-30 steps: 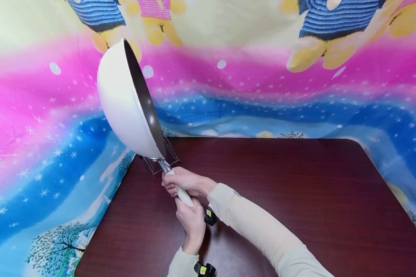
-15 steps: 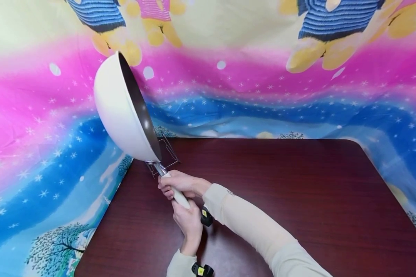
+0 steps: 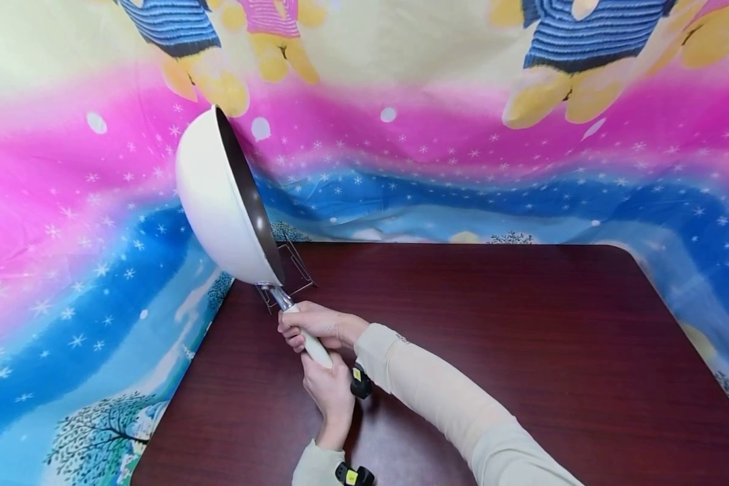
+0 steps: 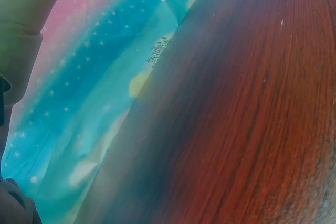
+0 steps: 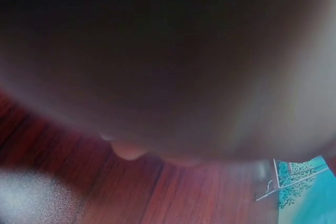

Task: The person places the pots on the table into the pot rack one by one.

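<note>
A white wok (image 3: 219,202) with a dark inside stands steeply on edge at the left in the head view, its bowl up and its handle (image 3: 317,349) slanting down to the right. My right hand (image 3: 316,322) grips the handle near its metal neck. Just below, my left hand (image 3: 331,385) holds the handle's end, thumb along it. Behind the wok shows part of a wire rack (image 3: 304,277); whether they touch, I cannot tell. In the right wrist view, blurred dark shapes cover most of the frame above some fingertips (image 5: 128,150). The left wrist view shows neither the wok nor its handle.
A dark red-brown table (image 3: 492,324) spreads out to the right of the hands. Patterned cloth (image 3: 431,135) in pink and blue hangs along its back and sides. The wire rack (image 5: 299,179) also appears at the lower right of the right wrist view.
The wok has come down and first shifted left, then slightly back right over the last half second. Both hands moved a little down and left with it, keeping their hold.
</note>
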### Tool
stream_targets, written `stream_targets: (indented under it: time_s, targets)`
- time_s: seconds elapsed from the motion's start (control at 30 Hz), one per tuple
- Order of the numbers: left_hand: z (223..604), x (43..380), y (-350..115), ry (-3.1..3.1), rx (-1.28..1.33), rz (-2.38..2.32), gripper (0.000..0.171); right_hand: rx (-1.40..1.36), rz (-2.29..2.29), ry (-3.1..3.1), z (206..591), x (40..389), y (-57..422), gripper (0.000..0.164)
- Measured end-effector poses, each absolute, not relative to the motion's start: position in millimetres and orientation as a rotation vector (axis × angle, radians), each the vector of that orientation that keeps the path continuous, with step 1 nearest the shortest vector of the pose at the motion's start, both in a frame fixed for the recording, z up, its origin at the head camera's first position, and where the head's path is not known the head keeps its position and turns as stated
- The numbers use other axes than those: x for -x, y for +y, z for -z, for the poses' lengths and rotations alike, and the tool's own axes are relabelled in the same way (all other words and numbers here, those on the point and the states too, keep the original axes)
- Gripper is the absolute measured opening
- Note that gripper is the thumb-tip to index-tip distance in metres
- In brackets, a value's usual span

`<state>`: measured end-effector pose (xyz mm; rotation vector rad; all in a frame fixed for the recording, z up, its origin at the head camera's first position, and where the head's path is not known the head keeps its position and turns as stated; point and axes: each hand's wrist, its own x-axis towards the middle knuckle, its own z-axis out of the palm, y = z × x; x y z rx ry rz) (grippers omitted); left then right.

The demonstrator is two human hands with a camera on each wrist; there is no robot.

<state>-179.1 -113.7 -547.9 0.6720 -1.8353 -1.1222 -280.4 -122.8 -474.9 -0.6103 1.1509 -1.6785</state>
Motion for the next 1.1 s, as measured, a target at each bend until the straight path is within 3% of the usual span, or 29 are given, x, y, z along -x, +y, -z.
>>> stream_targets:
  time_s: [1.1]
  targets:
    - [558.0,173.8,-106.0,-1.854,-0.713,1.148,0.017,0.555,1.679,1.089,494.6,282.3,-115.6,0.018]
